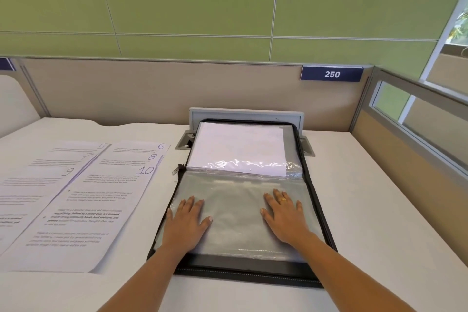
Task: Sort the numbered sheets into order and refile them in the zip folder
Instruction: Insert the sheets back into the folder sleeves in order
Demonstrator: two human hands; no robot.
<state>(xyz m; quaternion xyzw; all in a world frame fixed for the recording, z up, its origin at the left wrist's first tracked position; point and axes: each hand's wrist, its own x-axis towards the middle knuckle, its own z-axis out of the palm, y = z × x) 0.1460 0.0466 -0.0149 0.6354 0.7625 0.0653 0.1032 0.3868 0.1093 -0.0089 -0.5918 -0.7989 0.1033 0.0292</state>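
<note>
The black zip folder (pixel 319 200) lies open on the desk in front of me. Its far half holds clear sleeves with a white sheet (pixel 238 145) inside. On the near half lies an empty clear sleeve (pixel 238 213). My left hand (pixel 188 220) and my right hand (pixel 285 214) rest flat on that sleeve, fingers straight and spread. To the left of the folder, numbered sheets lie in two overlapping columns: 5, 7 and 9 (pixel 38 185), then 6, 8 and 10 (pixel 101 205).
A grey cable flap (pixel 245 113) stands open behind the folder at the desk's back edge. Beige partition walls close off the back and the right side, with a blue sign "250" (pixel 331 74). The white desk (pixel 395 210) extends to the right.
</note>
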